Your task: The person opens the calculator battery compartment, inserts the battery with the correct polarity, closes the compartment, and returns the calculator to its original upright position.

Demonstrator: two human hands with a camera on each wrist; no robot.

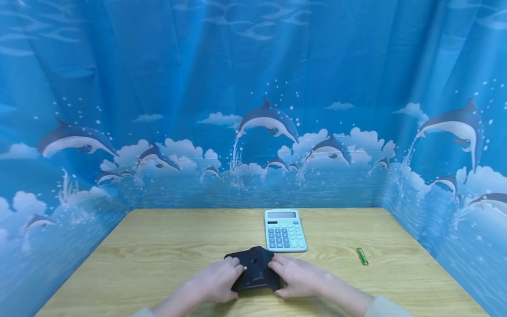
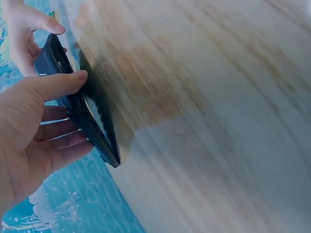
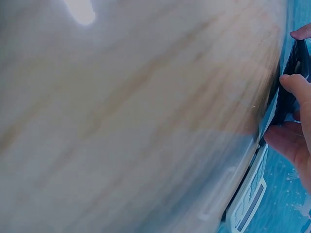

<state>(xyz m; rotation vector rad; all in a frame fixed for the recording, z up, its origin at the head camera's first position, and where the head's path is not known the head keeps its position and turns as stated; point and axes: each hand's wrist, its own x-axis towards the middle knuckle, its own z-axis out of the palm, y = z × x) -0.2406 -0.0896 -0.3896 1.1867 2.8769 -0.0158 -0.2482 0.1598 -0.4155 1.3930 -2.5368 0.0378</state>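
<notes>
Black object (image 1: 256, 269), between left grip (image 1: 220, 278) and right grip (image 1: 296, 276)

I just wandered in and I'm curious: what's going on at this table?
A person's left hand and right hand are gripping a black object from opposite sides. A calculator lies just beyond it on the wood-grain table, and a small green battery lies off to the right. Neither of those is being held.
</notes>
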